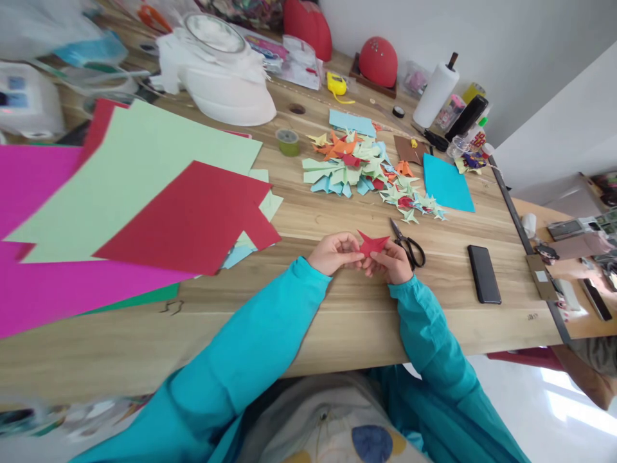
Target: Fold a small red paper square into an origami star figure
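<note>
A small red folded-paper piece with pointed tips [372,244], like a paper crane, is held up between both hands over the table's front part. My left hand [336,253] pinches its left side between thumb and fingers. On the other side, my right hand [393,262] grips its lower right edge, also closed. Black-handled scissors [413,251] lie just beyond my right hand, partly hidden by it. Farther back spreads a pile of folded paper figures [359,161] in green, orange, blue, red and yellow.
Large red [193,218], light green [159,148] and magenta [43,225] sheets cover the left side. A black phone [484,274] lies at right, a turquoise sheet [448,182] behind it. A tape roll [288,142], yellow tape measure [336,83] and paper towel roll [436,95] stand farther back.
</note>
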`<state>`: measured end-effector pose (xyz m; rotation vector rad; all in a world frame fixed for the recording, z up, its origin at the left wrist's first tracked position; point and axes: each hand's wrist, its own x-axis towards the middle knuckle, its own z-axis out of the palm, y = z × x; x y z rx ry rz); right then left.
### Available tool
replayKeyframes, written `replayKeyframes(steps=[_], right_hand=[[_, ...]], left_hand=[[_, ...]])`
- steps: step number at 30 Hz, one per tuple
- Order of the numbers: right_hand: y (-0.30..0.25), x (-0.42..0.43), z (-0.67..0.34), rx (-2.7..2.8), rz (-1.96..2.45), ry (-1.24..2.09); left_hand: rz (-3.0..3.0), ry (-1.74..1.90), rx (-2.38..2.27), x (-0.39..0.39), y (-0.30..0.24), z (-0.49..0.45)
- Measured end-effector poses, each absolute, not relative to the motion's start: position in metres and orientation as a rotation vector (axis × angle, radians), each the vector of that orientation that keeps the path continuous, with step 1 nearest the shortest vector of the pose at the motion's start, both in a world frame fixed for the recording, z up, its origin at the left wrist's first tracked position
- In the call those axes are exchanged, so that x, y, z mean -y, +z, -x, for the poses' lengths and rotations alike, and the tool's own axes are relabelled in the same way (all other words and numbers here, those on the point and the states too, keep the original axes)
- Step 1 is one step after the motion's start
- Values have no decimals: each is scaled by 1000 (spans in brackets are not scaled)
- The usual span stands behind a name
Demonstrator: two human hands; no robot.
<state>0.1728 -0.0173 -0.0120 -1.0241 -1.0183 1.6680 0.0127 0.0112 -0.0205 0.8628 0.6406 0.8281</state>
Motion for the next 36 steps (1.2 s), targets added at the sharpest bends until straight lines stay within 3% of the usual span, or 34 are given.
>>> replayKeyframes(steps=[36], right_hand=[[-6,17,-172,1151,1232,1499]], left_hand=[[-1437,955,-732,-6,-13,-11]])
